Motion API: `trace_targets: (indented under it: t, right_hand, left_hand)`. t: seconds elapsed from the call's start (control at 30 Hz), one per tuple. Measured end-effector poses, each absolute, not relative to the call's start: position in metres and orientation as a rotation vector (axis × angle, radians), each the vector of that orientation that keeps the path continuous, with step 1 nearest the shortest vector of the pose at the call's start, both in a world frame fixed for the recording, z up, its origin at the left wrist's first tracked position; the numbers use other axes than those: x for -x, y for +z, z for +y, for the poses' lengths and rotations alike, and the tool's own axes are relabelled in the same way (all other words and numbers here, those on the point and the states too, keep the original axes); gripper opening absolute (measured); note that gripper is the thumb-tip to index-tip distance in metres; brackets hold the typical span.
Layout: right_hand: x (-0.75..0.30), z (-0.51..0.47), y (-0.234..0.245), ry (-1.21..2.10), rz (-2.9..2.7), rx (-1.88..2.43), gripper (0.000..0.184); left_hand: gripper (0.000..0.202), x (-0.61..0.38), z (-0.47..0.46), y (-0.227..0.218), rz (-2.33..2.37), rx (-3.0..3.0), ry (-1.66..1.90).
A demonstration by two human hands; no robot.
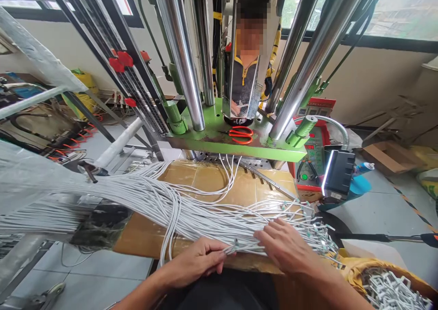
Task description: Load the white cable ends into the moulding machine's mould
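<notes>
A large bundle of white cables (164, 205) runs across the bench in front of me. My left hand (205, 260) pinches a thin white cable between thumb and forefinger, close to a small metallic-and-greenish connector end (236, 243). To the right, my right hand (287, 246) rests low over the bundle with its fingers curled around white cable; the fingertips are partly hidden. Many cable ends with small greenish and metal connectors (318, 235) lie piled beyond the right hand. A few cables loop up under the green press plate (239, 148).
Orange-handled snips (241, 133) lie on the press plate between steel columns (186, 54). Black-handled pliers (307, 168) are by a red control box (316, 141). A yellow sack (356, 273) of white pieces stands lower right. A mirror-like panel (244, 77) shows a person.
</notes>
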State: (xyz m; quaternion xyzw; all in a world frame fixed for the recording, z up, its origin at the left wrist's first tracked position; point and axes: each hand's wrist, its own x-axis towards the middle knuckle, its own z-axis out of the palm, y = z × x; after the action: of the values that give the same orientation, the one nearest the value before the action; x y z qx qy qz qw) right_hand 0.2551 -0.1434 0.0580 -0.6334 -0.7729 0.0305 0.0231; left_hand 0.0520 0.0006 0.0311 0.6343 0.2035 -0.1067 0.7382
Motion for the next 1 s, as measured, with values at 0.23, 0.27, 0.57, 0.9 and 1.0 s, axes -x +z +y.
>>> trace_targets:
  t: [0.23,0.27,0.57,0.9,1.0]
  right_hand:
    - [-0.260,-0.144,0.069,0.562,-2.176,2.010,0.016]
    - [-0.262,-0.143,0.073,0.644,-2.034,2.023,0.029]
    - [-0.274,-0.114,0.054,0.830,-1.680,1.832,0.052]
    - [-0.400,-0.122,-0.017,0.077,-1.732,2.412,0.043]
    - [-0.402,-0.122,-0.013,0.126,-1.748,2.382,0.038]
  left_hand:
    - [0.042,-0.066,0.000,0.036,0.426,-1.346,-0.176]
    - [0.044,-0.069,0.000,0.036,0.419,-1.324,-0.165]
    - [0.035,-0.096,-0.002,0.028,0.492,-1.134,0.022]
    - [0.032,-0.095,0.010,0.034,0.542,-1.388,0.295]
    - [0.021,-0.096,0.006,0.036,0.600,-1.199,0.312]
